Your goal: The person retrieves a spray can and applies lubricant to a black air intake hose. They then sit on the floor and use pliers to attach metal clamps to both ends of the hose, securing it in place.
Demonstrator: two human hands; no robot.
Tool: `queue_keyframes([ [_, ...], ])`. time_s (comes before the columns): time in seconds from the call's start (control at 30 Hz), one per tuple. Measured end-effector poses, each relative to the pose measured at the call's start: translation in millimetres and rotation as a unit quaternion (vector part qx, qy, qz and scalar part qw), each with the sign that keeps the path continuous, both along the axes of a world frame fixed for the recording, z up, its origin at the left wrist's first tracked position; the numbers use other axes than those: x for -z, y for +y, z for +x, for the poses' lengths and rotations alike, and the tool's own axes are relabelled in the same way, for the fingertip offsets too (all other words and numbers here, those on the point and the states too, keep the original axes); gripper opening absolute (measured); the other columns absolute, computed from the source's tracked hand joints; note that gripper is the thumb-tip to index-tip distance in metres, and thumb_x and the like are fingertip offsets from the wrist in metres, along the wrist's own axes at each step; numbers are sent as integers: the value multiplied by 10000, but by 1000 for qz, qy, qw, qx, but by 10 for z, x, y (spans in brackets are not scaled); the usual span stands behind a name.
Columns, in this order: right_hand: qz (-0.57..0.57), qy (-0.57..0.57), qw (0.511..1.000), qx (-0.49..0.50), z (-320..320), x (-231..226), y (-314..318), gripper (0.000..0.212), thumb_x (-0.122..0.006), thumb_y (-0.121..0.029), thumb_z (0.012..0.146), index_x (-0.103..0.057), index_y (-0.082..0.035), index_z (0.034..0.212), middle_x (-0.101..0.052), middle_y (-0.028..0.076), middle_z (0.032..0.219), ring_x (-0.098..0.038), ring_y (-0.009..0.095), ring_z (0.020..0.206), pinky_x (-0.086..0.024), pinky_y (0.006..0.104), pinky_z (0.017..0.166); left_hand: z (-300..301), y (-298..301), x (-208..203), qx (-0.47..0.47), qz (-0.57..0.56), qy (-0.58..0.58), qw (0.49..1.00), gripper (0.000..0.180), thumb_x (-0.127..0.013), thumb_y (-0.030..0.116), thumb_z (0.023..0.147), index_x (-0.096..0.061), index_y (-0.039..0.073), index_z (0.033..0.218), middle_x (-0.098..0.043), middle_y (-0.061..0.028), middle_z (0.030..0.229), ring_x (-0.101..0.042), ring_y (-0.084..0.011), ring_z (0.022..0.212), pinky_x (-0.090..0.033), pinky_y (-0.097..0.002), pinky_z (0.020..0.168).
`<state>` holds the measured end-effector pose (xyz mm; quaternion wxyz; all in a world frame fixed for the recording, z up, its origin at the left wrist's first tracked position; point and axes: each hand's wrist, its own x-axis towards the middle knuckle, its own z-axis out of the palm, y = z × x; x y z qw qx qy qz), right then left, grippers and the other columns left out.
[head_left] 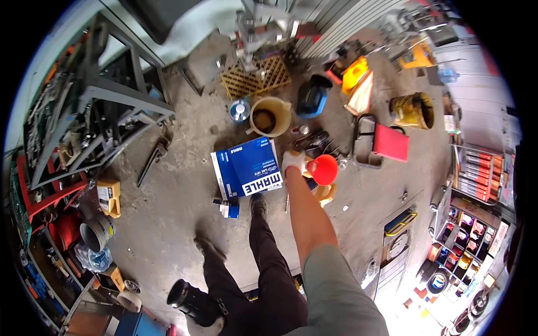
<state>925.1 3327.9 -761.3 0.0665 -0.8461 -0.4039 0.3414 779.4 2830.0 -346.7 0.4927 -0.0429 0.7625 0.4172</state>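
My right hand (293, 161), in a pale glove, reaches down at the end of my outstretched arm. It is closed at the narrow end of a red funnel (324, 170), whose wide mouth points to the right. Part of a yellowish plastic jug (325, 193) shows below the funnel. Left of this hand lie blue and white cardboard boxes (246, 166). At the lower edge my left hand (206, 327), gloved and partly cut off, is closed on a black cylindrical part (192, 301) beside my leg. Its fingers are mostly hidden.
Beyond the boxes stand a beige bucket (270, 116), a clear blue jug (240, 111) and a dark blue container (315, 96). A red padded seat (390, 143) and a dirty yellow bucket (412, 110) are at right. A metal rack (126, 92) fills the left side.
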Motion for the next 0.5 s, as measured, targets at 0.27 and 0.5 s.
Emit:
queue_keyframes([
  [0.27, 121, -138, 973, 137, 387, 1459, 1303, 916, -827, -475, 847, -502, -116, 1624, -677, 352, 1406, -738, 491, 1209, -599, 507, 1054, 460, 789, 711, 124, -169, -59, 976, 855, -962, 147, 804, -536, -8, 1528, -723, -163, 1393, -729, -271, 1232, -599, -413, 1052],
  [0.5, 58, -156, 985, 51, 291, 1949, 1614, 966, -905, -535, 757, -547, 10, 1470, -773, 277, 1174, -798, 430, 1048, -626, 527, 952, 510, 754, 981, 110, -228, -80, 964, 926, -988, 111, 744, -509, 16, 1531, -730, -151, 1377, -740, -268, 1235, -601, -413, 1068],
])
